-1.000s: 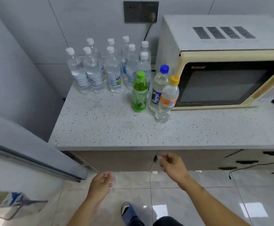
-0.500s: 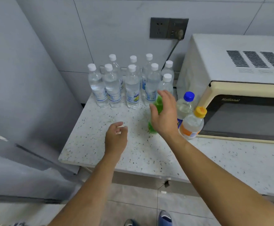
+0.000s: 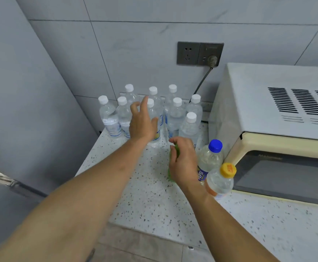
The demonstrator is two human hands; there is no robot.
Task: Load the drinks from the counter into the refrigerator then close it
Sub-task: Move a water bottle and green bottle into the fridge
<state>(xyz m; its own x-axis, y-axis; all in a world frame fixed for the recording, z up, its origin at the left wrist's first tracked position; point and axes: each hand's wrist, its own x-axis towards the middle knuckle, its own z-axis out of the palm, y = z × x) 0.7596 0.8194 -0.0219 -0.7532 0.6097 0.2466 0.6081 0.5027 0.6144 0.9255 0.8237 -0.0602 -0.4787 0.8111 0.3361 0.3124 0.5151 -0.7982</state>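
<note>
On counter [image 3: 154, 201], hands [image 3: 182, 163] around green bottle [image 3: 171, 174]

Bottles [image 3: 177, 116] on counter [image 3: 154, 201], left of microwave [image 3: 279, 118]

Right hand [image 3: 182, 163] wrapped around green bottle [image 3: 171, 174] standing on speckled counter [image 3: 154, 205], bottle mostly hidden behind it. Left hand [image 3: 142, 122] fingers spread, reaching at cluster of white-capped water bottles [image 3: 177, 114] at far edge by wall; contact unclear. Blue-capped bottle [image 3: 210, 157] just right of right hand, orange-capped bottle [image 3: 220, 181] nearer, beside it. Cream microwave [image 3: 279, 129] on right. Wall socket [image 3: 199, 53] with plug above. Grey refrigerator [image 3: 6, 193] edge on left.
</note>
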